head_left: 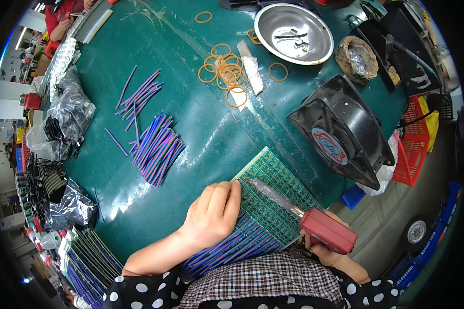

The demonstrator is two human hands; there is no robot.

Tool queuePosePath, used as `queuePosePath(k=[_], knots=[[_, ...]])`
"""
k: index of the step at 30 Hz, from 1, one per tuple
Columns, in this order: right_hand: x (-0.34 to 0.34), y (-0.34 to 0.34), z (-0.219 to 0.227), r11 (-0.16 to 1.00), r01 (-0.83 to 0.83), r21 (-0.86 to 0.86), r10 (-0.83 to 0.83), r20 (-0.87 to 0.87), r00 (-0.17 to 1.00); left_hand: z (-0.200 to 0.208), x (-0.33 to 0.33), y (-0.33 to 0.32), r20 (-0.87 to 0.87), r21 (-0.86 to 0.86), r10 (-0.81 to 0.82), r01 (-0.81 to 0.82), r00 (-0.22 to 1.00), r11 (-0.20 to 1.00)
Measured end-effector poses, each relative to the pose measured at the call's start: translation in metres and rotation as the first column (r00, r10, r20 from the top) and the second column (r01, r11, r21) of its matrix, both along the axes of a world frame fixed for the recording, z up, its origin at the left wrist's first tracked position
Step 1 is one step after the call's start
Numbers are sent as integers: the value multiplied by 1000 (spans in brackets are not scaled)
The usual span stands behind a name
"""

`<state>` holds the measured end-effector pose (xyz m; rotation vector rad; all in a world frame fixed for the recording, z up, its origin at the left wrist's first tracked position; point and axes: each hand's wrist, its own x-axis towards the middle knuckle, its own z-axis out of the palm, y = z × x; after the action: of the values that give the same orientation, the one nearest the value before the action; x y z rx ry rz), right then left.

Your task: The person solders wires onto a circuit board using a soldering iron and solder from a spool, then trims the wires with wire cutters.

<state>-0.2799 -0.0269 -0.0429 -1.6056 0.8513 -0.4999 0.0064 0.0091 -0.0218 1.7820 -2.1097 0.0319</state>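
Note:
A green circuit board panel (278,190) lies at the table's near edge, with many small parts in rows. Blue, purple and pink wires (242,242) run side by side from its lower left. My left hand (211,211) is closed in a pinch at the panel's left edge; whatever its fingertips hold is hidden. My right hand (322,252) is wrapped round the red handle of a soldering gun (327,232). The iron's dark wrapped shaft reaches over the panel, its tip close to my left fingertips. Beyond my left hand lies a pile of loose wires (157,149).
A black fan (340,129) stands to the right. Farther back are a metal bowl (294,33) with small parts, a rough brown dish (357,59) and rubber bands (224,69). Plastic bags (69,108) and wired boards (90,262) line the left. Another person (62,20) sits far left.

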Motion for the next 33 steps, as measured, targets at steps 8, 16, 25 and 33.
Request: queuePosePath(k=[8, 16, 25, 33], knots=[[10, -9, 0, 939, -73, -337, 64, -37, 997, 1, -2, 0, 59, -1, 9, -9, 998, 1000], [8, -6, 1, 939, -3, -345, 7, 10, 1000, 1, -3, -1, 133, 1, -1, 1, 991, 1000], [6, -10, 0, 861, -150, -486, 102, -123, 987, 1, -4, -2, 205, -19, -9, 13, 979, 1000], [-6, 3, -4, 971, -29, -235, 20, -43, 999, 3, 0, -5, 313, -31, -87, 101, 946, 994]])
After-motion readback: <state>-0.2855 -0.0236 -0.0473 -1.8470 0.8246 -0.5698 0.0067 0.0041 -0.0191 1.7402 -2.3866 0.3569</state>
